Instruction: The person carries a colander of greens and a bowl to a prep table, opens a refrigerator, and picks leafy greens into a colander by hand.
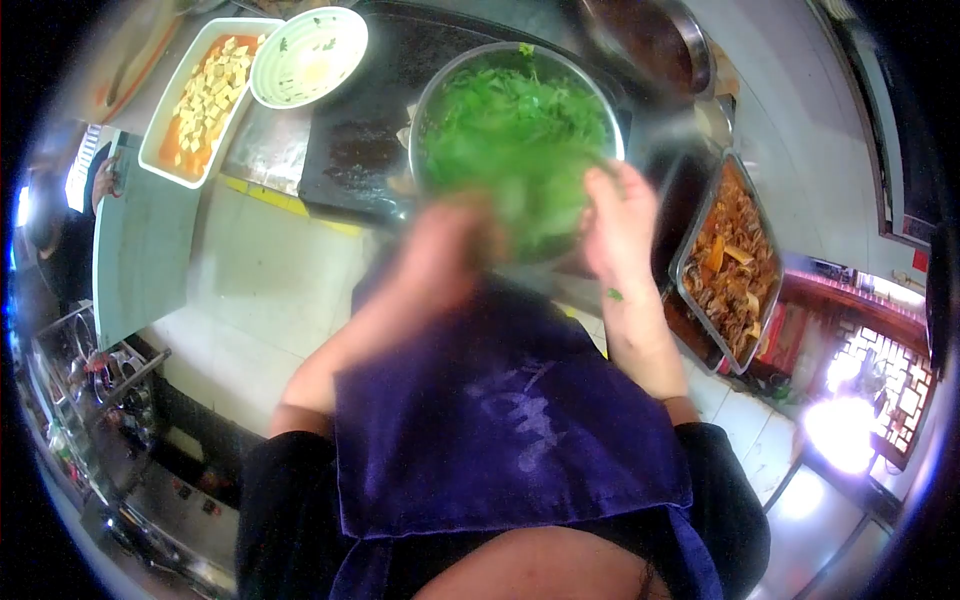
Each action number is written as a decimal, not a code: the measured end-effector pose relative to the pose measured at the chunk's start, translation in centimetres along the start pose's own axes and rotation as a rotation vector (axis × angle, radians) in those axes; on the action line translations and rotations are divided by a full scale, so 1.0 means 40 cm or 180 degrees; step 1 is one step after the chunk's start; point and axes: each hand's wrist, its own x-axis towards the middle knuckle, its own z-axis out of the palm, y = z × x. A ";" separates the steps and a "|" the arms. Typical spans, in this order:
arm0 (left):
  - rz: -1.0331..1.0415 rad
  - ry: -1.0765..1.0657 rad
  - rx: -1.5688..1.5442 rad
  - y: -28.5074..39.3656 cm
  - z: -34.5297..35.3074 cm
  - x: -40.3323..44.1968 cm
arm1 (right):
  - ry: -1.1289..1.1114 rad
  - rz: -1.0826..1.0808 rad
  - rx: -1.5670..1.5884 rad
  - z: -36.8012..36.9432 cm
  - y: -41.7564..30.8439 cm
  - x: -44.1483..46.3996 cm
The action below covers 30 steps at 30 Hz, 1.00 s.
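Okay, so on the far left there's a white rectangular tray [171, 92] with pale yellow cubes [212, 100] sitting in orange-red liquid. Just right of it, overlapping its edge from this angle, is a white round bowl [312, 65] with little green bits scattered inside.

Then comes the dark tabletop [350, 180], with a big round shiny metal bowl [415, 160] roughly mid-scene, on the far side of the purple cloth apron [500, 420]. It's loaded with bright green leafy herbs [520, 110], pretty smeared by motion blur on the near side.

The left hand [462, 235] is at the bowl's near left side, so blurry I can't tell if it's open or closed. The right hand [620, 210] is at the near right side with its fingers bent; can't tell if it's gripping the rim or some herbs. There's a small green leaf bit [614, 294] on that wrist, too.

Farther right, at the far side, sits a round metal pan [650, 45] with something dark brown in it. Nearer and right of that is a rectangular metal tray [762, 200] full of brown and orange pieces [735, 260] in reddish sauce.
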 end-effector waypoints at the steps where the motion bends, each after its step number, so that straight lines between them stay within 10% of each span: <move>1: -0.0303 0.0053 -0.0656 0.039 0.024 -0.023 | 0.0228 -0.0165 -0.0061 -0.009 -0.005 0.008; 8: 0.0177 -0.0349 -0.1040 0.121 -0.026 -0.065 | 0.0991 -0.2050 0.0159 -0.100 -0.076 0.084; 13: -0.0055 -0.0226 -0.1481 0.103 -0.063 -0.081 | -0.0076 -0.2751 -0.4381 -0.109 0.035 0.154; 23: -0.0441 0.0278 -0.0885 0.113 -0.011 -0.113 | -0.1207 -0.1967 -0.4771 -0.037 0.242 0.075; 26: -0.0302 -0.0133 0.0366 0.108 -0.031 -0.111 | -0.1020 -0.1681 -0.3828 -0.039 0.205 0.059; 28: -0.0517 -0.0140 -0.0587 0.104 -0.011 -0.108 | -0.0870 -0.1463 -0.2948 -0.027 0.146 0.032; 30: 0.0512 -0.0585 0.1401 0.073 -0.041 -0.083 | -0.1210 -0.1264 -0.2571 0.006 0.064 -0.019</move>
